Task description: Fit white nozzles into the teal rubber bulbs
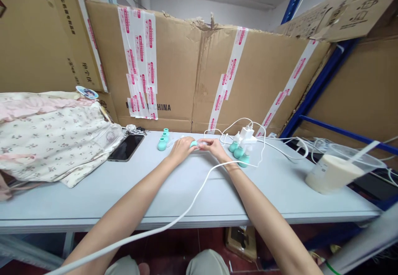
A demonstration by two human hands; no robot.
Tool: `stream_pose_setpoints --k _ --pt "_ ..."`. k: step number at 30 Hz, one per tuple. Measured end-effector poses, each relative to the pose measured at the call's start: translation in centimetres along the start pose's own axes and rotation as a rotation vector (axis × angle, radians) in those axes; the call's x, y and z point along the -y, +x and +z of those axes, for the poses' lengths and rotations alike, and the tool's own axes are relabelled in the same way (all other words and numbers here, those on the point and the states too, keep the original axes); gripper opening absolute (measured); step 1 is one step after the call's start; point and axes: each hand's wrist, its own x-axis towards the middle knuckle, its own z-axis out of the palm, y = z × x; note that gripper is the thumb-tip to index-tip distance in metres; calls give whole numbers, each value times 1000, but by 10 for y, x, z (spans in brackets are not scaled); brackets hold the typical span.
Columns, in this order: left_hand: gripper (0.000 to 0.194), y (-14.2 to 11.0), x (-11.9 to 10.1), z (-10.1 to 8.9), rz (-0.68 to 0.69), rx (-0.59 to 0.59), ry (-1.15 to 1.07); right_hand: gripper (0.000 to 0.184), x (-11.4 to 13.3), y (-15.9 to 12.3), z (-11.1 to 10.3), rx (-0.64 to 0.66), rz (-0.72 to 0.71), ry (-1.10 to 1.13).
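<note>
Head view: left hand point(182, 146) grips mint-green bulb point(193, 143), right hand point(215, 147) translucent piece point(200, 143)

The bulbs point(161, 144) are mint green, the cloth point(59, 150) flowered cream.

Seven teal bulbs point(161, 144), two hands point(180, 147), one phone point(127, 148), one cup point(334, 173)
</note>
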Motion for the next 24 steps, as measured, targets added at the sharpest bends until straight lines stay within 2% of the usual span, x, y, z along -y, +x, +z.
stream_pose_setpoints --k 3,6,10,16,20,24 --pt "27 -1 -6 -4 -9 49 91 42 -3 2 1 6 -2 -31" --pt "28 -2 -10 -5 24 132 193 38 -9 4 0 -20 -18 -159" --pt "32 -2 -10 -3 54 165 195 38 -16 7 0 -57 -27 -255" --pt "30 -2 -9 -2 -29 82 71 45 -13 7 5 -60 -49 -121" --pt "24 0 -10 1 -63 -5 -75 66 -3 5 1 -74 -77 13" --pt "32 5 -11 5 -121 -137 -253 79 5 1 -8 -121 -50 50"
